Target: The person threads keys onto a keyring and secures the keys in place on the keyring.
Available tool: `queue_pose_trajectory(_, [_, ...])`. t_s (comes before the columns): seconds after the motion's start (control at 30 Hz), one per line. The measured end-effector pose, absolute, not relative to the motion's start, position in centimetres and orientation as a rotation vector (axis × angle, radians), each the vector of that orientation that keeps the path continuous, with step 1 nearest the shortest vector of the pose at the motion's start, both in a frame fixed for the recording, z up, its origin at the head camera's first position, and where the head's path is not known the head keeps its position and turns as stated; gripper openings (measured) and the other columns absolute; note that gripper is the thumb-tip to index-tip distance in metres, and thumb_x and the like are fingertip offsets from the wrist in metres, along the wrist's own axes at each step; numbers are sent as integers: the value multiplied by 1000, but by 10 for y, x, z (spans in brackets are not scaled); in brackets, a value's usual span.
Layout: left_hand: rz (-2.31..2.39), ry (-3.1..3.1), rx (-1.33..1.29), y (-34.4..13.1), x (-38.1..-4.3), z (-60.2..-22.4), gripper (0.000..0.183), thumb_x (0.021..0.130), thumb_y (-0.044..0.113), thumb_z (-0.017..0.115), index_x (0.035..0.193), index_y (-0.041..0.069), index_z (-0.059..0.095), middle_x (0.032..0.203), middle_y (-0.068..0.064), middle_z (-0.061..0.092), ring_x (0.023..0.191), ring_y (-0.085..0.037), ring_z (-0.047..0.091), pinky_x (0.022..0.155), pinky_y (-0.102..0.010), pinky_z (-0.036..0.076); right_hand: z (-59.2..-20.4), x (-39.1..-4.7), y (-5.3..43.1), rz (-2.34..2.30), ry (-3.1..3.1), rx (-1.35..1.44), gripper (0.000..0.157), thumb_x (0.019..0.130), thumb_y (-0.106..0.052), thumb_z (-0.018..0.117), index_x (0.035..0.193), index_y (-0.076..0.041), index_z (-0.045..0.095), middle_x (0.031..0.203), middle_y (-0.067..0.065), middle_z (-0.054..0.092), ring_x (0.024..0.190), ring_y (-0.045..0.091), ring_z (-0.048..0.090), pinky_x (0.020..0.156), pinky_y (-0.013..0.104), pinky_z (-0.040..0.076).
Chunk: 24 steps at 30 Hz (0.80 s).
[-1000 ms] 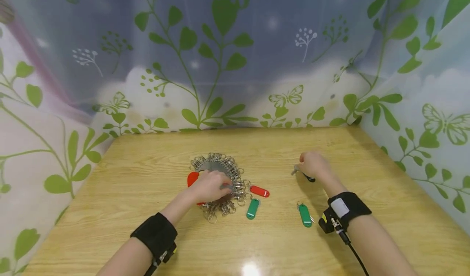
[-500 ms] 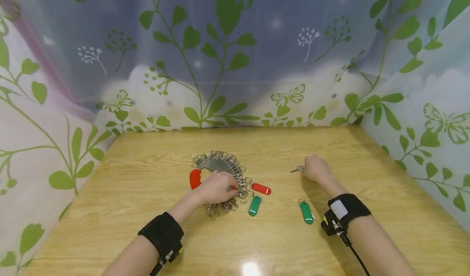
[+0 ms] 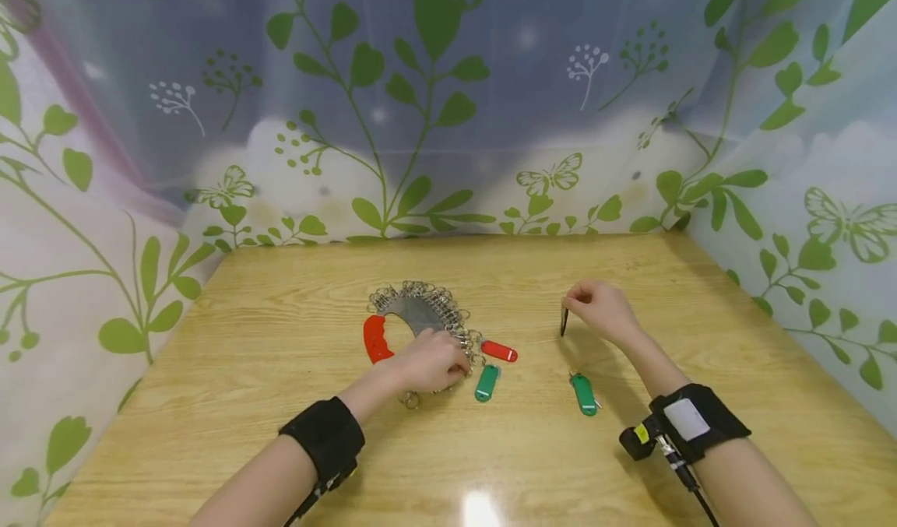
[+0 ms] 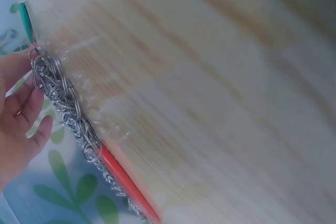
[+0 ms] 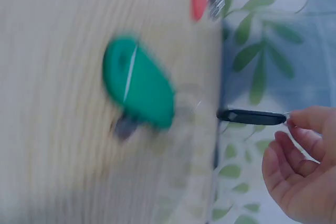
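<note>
My right hand (image 3: 601, 309) pinches a black key tag (image 3: 564, 321) at one end, and the tag hangs down over the table. The right wrist view shows the same black tag (image 5: 252, 117) below the thumb and fingertip. My left hand (image 3: 436, 360) is over the right side of a round key holder, a grey metal plate (image 3: 412, 309) with a red grip (image 3: 374, 339) and many clips and split rings round its edge. In the left wrist view, the left fingers (image 4: 31, 106) hold the bunched key rings (image 4: 55, 85) at the holder's edge, partly hidden.
Just right of the holder lie a red key tag (image 3: 499, 351) and a green key tag (image 3: 487, 384). Another green tag (image 3: 584, 395) with a key beside it lies nearer the right wrist. Patterned cloth (image 3: 448, 107) walls the table (image 3: 301, 270) at the back and sides.
My right hand has lifted the black tag from lying near the tabletop to hanging upright, its key no longer showing. My left hand has shifted slightly right along the holder's edge.
</note>
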<state>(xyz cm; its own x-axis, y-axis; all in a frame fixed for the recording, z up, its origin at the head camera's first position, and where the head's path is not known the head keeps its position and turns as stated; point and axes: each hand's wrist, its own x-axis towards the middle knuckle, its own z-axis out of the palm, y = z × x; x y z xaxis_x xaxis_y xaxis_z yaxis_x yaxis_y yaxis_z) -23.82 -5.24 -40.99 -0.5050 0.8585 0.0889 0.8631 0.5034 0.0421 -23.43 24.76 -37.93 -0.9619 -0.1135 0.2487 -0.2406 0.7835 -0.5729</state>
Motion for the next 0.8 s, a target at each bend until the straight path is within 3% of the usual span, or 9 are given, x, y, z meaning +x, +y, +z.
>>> queue_pose_trajectory(0.17, [-113,-2698,-1520,-54,-239,-410,8,82,19,60,84,25,65,78,12,52,72,-6,42,62,-27,27,-366,-219,227,1167,-2689,345,15,87,-25,56,89,-11,61,96,6,59,90,21,51,71,43,44])
queue_pose_trajectory(0.3, [-179,-2718,-1517,-58,-240,-409,9,82,21,60,89,23,66,83,11,56,76,-5,45,65,-29,30,-358,-207,210,1491,-2604,474,16,87,-23,56,87,-8,60,105,9,58,96,18,50,82,45,41])
queue_pose_trajectory(0.47, [-248,-2757,-1441,-68,-239,-404,8,83,24,60,89,22,65,85,11,56,82,-9,47,73,-37,35,-353,-198,192,1851,-2475,610,20,89,-20,53,89,0,55,97,17,59,92,24,54,88,46,37])
queue_pose_trajectory(0.63, [-223,-2723,-1449,-72,-239,-400,6,82,23,60,85,23,66,79,12,52,78,-9,44,69,-35,33,-356,-197,178,1822,-2543,599,20,90,-21,51,90,-1,54,81,19,57,72,30,55,64,37,46])
queue_pose_trajectory(0.73, [-171,-2687,-1482,-69,-238,-399,8,81,21,60,84,25,66,76,12,50,74,-10,42,64,-32,30,-362,-199,171,1683,-2657,576,18,89,-24,53,89,-7,56,76,18,57,60,26,49,51,32,39])
queue_pose_trajectory(0.8, [-136,-2688,-1489,-68,-236,-399,8,80,21,61,83,25,66,77,11,50,75,-11,42,63,-31,29,-368,-200,166,1625,-2713,574,16,88,-25,53,89,-9,57,75,18,57,57,26,46,49,32,35])
